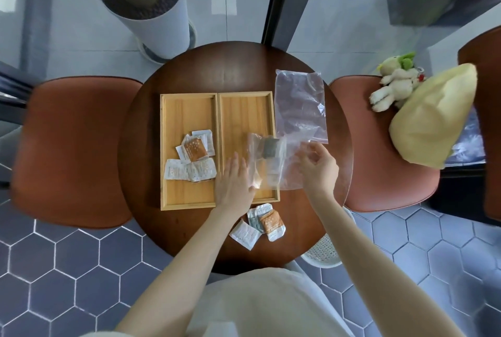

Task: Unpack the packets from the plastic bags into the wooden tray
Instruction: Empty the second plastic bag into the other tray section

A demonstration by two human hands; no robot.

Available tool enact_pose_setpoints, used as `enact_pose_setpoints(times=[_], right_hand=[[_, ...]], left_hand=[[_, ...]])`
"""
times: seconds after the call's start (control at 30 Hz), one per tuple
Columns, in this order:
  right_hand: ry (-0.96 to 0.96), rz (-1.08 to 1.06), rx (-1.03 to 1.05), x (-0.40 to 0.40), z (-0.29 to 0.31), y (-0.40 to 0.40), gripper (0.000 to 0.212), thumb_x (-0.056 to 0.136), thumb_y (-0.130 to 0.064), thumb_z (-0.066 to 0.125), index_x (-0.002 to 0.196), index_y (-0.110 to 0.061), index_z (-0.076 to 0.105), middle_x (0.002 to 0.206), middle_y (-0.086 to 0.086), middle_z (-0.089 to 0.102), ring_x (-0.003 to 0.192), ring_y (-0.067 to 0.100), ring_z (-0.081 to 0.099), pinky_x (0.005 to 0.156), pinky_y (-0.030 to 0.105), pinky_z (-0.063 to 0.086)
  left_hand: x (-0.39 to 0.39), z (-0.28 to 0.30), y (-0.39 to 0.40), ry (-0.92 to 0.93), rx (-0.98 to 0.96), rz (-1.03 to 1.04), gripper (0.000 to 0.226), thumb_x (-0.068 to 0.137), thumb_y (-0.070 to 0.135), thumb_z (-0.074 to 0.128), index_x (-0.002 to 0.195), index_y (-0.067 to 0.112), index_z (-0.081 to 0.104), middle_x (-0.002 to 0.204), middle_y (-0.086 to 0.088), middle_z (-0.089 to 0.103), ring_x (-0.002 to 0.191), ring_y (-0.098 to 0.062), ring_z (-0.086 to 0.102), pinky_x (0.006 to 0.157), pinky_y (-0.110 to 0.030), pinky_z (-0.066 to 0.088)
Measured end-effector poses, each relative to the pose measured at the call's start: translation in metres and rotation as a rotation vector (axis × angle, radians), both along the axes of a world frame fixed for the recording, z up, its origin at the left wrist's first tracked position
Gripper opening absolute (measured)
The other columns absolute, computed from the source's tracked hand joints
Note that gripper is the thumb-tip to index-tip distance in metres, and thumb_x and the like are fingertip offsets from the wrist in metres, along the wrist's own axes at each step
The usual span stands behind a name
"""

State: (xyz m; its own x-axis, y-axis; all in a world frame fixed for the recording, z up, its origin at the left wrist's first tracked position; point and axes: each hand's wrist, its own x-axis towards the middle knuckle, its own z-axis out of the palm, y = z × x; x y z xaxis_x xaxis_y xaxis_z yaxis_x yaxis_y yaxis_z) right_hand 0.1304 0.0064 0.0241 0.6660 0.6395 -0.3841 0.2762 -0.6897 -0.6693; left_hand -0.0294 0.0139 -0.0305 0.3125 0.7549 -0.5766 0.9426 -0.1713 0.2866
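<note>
Two wooden trays lie side by side on the round table. The left tray (187, 195) holds several white and orange packets (193, 159). Over the right tray (245, 108) my right hand (318, 167) pinches a clear plastic bag (290, 171) with a dark packet (269, 148) and pale packets inside. My left hand (234, 184) has straight fingers and touches the bag's left side over the tray. A second, empty plastic bag (299, 104) lies flat right of the trays. Three packets (259, 225) lie on the table in front of the trays.
The dark round table (225, 65) has reddish-brown chairs left (70, 152) and right (379, 168). The right chair carries a plush toy (394, 81) and a pale yellow bag (431, 119). A white planter (154, 8) stands behind; a white basket (324, 252) sits by the table.
</note>
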Motion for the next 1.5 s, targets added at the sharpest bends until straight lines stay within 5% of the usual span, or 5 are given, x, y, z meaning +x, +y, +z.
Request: enact_pose_setpoints(times=[0.37, 0.7, 1.03, 1.23, 1.5], right_hand=[[0.029, 0.181, 0.186, -0.018, 0.017, 0.006, 0.013, 0.087, -0.013, 0.062, 0.099, -0.011, 0.068, 0.079, -0.008, 0.066, 0.063, -0.009, 0.062, 0.065, 0.015, 0.051], [-0.028, 0.298, 0.311, -0.026, 0.030, 0.020, 0.012, 0.085, -0.008, 0.063, 0.095, -0.006, 0.069, 0.078, -0.006, 0.066, 0.058, -0.022, 0.057, 0.062, 0.007, 0.049], [0.291, 0.229, 0.199, -0.022, 0.029, 0.029, 0.006, 0.092, -0.010, 0.054, 0.095, -0.012, 0.059, 0.078, -0.005, 0.066, 0.057, 0.000, 0.066, 0.053, 0.018, 0.054], [0.269, 0.113, 0.139, -0.002, 0.029, 0.027, 0.009, 0.091, -0.013, 0.055, 0.099, -0.009, 0.057, 0.084, 0.004, 0.067, 0.064, 0.017, 0.067, 0.066, 0.041, 0.058], [0.135, -0.054, 0.090, 0.038, 0.012, 0.017, 0.017, 0.084, -0.015, 0.052, 0.087, -0.023, 0.066, 0.067, -0.001, 0.065, 0.065, 0.019, 0.062, 0.065, 0.037, 0.052]], left_hand=[[-0.007, -0.009, 0.001, -0.022, 0.109, -0.205, 0.066, 0.095, 0.039, 0.036, 0.146, 0.015, 0.002, 0.158, -0.006, -0.001, 0.146, -0.023, 0.001, 0.118, -0.047, 0.011], [-0.008, -0.007, 0.006, -0.062, 0.096, -0.098, 0.066, 0.095, 0.041, 0.035, 0.146, 0.014, 0.003, 0.158, -0.007, 0.000, 0.146, -0.023, 0.003, 0.117, -0.044, 0.011], [-0.006, -0.007, 0.008, -0.085, 0.073, -0.071, 0.066, 0.095, 0.037, 0.038, 0.146, 0.017, 0.001, 0.158, -0.007, 0.000, 0.146, -0.022, 0.001, 0.117, -0.046, 0.011], [0.008, -0.010, 0.016, -0.066, 0.078, -0.208, 0.066, 0.094, 0.031, 0.041, 0.146, 0.017, 0.003, 0.158, -0.008, -0.002, 0.146, -0.024, -0.002, 0.117, -0.048, 0.009], [0.033, -0.018, 0.023, -0.057, 0.088, -0.298, 0.063, 0.096, 0.031, 0.037, 0.146, 0.015, 0.003, 0.158, -0.008, -0.004, 0.145, -0.025, -0.002, 0.117, -0.047, 0.008]])
